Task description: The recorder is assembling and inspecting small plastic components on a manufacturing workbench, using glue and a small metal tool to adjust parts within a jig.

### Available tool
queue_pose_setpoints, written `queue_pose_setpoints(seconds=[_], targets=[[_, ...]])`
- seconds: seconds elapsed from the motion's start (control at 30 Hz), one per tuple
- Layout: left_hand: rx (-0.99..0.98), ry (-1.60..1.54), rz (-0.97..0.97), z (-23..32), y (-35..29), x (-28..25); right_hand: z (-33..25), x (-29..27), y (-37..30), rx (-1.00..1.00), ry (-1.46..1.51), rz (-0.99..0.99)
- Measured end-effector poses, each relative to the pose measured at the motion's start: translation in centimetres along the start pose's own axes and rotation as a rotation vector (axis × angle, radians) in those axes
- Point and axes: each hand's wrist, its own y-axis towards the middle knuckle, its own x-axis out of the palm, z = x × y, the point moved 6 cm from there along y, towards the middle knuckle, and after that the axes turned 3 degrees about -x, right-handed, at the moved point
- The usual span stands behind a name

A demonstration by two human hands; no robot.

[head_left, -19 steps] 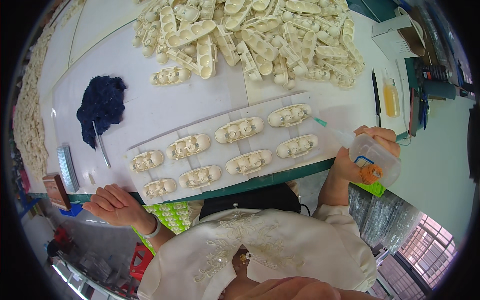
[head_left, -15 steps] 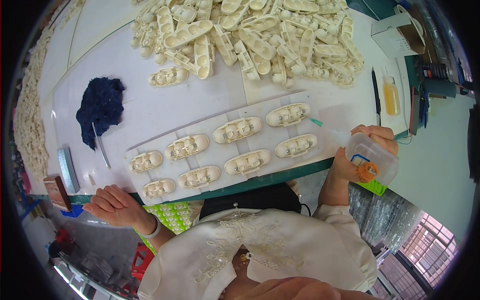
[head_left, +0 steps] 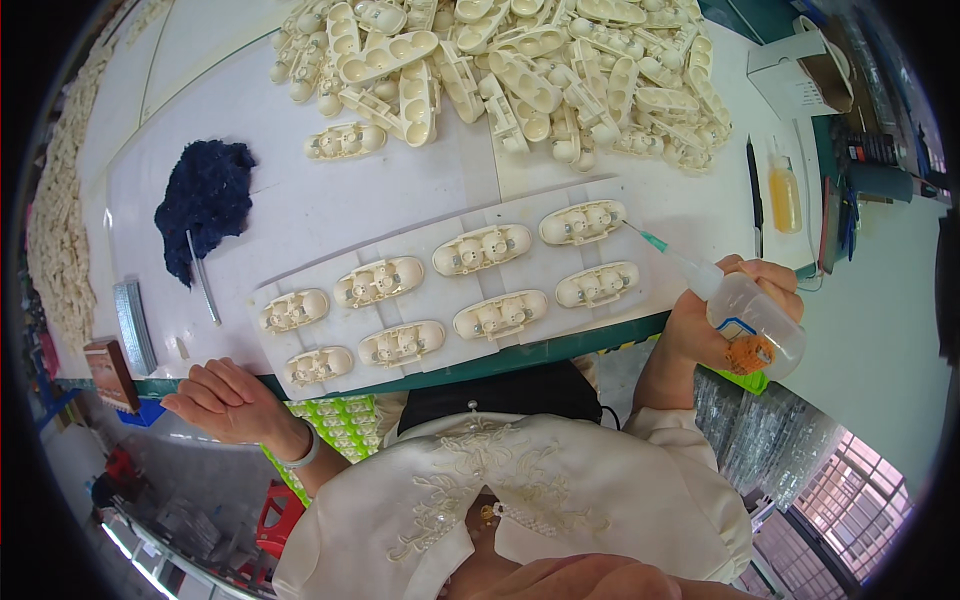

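Observation:
My right hand [head_left: 692, 328] grips a clear squeeze bottle [head_left: 785, 328] with a green-hubbed needle tip [head_left: 654, 241] and an orange lump showing in or behind its wall. The needle points left and its end reaches the right end of the far-right cream oval part [head_left: 582, 222]; whether it touches cannot be told. Several such parts, each with round domes and small metal pieces, lie in two rows on a white board [head_left: 430, 302]. By the table's front edge, left of the board, my left hand [head_left: 232, 400] rests with fingers loosely bent and nothing visible in it.
A large heap of cream parts [head_left: 520, 80] covers the far side. On the left lie a dark blue cloth [head_left: 205, 200], a metal rod [head_left: 203, 280] and a silver bar [head_left: 134, 327]. At the right are a black pen-like tool [head_left: 755, 195], a yellow-liquid bottle [head_left: 783, 195] and a white box [head_left: 800, 75].
My right hand has tilted the bottle, bringing the needle up and left to the far-right part. My left hand stays nearly in place. The view has shifted slightly.

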Motion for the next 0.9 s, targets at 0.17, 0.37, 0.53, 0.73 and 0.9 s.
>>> queue_pose_setpoints(seconds=[0.17,0.37,0.53,0.73,0.9], targets=[[-0.010,-0.040,-0.044,0.5,0.0,-0.2,-1.2,0.5,-0.4,0.049,-0.037,-0.093],[0.033,-0.029,0.054,0.4,-0.4,-0.6,-3.7,1.7,-2.5,0.337,-0.302,-0.061],[-0.017,-0.067,0.065,0.0,-0.6,0.4,-9.2,7.1,-4.2,0.153,0.983,-0.249],[0.021,-0.049,-0.003,0.6,-0.7,0.3,-11.7,10.5,-5.9,-0.044,1.158,-0.674],[0.013,-0.073,-0.034,0.5,-0.8,0.1,-12.1,11.4,-6.3,-0.044,1.137,-0.748]])
